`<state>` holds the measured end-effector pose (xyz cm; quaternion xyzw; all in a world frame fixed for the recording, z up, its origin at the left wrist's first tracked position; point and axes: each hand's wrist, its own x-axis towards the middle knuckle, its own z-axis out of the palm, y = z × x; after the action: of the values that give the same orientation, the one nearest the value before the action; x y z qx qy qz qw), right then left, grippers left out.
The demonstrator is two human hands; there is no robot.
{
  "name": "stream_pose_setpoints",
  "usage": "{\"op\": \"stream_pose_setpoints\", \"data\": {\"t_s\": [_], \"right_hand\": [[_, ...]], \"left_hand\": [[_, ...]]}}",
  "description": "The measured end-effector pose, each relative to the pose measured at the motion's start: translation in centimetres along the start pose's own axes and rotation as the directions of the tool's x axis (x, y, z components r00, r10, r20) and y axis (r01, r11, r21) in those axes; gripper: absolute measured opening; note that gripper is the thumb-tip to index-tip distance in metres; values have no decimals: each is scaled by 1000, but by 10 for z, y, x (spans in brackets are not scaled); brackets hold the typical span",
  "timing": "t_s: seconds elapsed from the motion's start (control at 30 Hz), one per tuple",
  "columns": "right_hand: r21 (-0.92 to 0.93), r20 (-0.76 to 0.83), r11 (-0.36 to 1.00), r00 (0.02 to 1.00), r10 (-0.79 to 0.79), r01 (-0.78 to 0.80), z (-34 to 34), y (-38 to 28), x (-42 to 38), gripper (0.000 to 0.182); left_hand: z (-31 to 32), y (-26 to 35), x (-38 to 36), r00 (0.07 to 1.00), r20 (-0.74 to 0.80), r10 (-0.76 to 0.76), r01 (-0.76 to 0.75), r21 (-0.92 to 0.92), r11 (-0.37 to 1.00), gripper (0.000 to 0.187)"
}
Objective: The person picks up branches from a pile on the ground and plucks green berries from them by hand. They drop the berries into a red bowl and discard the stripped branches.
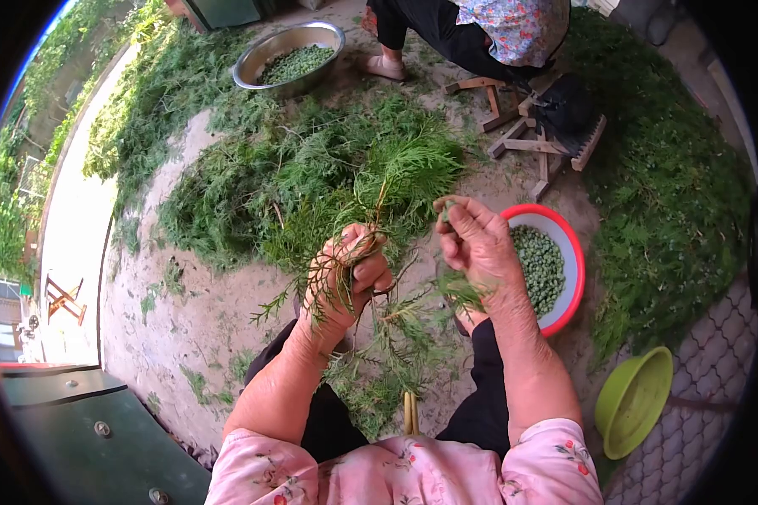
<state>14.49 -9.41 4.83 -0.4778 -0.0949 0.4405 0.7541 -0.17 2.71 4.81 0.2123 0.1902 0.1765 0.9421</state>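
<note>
My left hand is closed around the stem of an arborvitae branch, whose flat green sprays fan out above the fist and hang below it. To its right, my right hand is raised with thumb and forefinger pinched on a small green cone. Beside and partly behind that hand stands a white basin with a red rim. Inside it lie many small green cones. Loose sprigs lie on the ground between my knees.
A large heap of cut branches covers the ground ahead; another pile lies right. A metal basin holds more cones. Another person sits near wooden stools. A lime-green basin tilts at lower right; a dark green panel stands lower left.
</note>
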Motion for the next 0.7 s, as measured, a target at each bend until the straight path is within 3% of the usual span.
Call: {"op": "stream_pose_setpoints", "data": {"t_s": [0.07, 0.13, 0.2, 0.27, 0.3, 0.33, 0.37, 0.4, 0.43, 0.47, 0.53, 0.57, 0.6, 0.67, 0.7], "right_hand": [[-203, -103, 978, 993, -57, 35, -19, -16, -2, 17], [-515, -163, 853, 967, -196, 86, -55, -28, -1, 18], [-802, -274, 597, 904, -329, -26, -94, -38, -2, 18], [-873, -375, 443, 861, -343, -204, -138, -40, -4, 20], [-968, -240, 185, 843, -481, -169, -179, -31, -3, 21], [-985, -71, -91, 816, -574, -149, -215, -24, -1, 22], [-985, -72, -90, 817, -573, -150, -232, -25, -1, 22], [-941, -265, -39, 804, -532, -336, -244, -25, -2, 21], [-859, -449, 2, 753, -480, -511, -257, -25, -2, 21], [-859, -451, 0, 758, -472, -511, -273, -22, -1, 21], [-767, -539, -50, 685, -491, -639, -295, -10, -2, 20], [-774, -544, -27, 687, -482, -633, -300, -9, -3, 22], [-774, -546, -34, 694, -470, -632, -289, -13, -6, 22], [-827, -536, 148, 680, -501, -543, -256, -26, -9, 24], [-857, -500, 169, 708, -498, -487, -246, -27, -9, 23]], "left_hand": [[-5, 1, 0, 999, 30, 18, -17, -17, 1000, 15], [-13, 1, 2, 995, 90, 44, -39, -56, 998, 14], [-18, 6, 4, 991, 129, 45, -45, -1, 999, 15], [-14, 11, -2, 999, 39, -6, 7, -40, 999, 18], [-18, 5, -4, 963, -250, 100, -86, 67, 994, 24], [-23, 4, -3, 963, -250, 100, -86, 67, 994, 24], [-30, 4, -2, 993, -102, 59, -69, -94, 993, 30], [-40, 3, 0, 998, 51, 41, -27, -248, 968, 37], [-52, 4, 12, 922, 385, 44, 112, -373, 921, 45], [-61, 3, 18, 925, 376, 43, 109, -375, 921, 45], [-43, 7, 15, 880, 450, 151, -62, -205, 977, 38], [-45, 5, 6, 981, -114, 159, -181, -222, 958, 23], [-46, 6, 4, 979, -130, 158, -184, -221, 958, 23], [-47, 14, 12, 978, 174, 119, -47, -374, 926, 15], [-47, 18, 13, 989, 97, 113, -73, -348, 935, 12]]}}
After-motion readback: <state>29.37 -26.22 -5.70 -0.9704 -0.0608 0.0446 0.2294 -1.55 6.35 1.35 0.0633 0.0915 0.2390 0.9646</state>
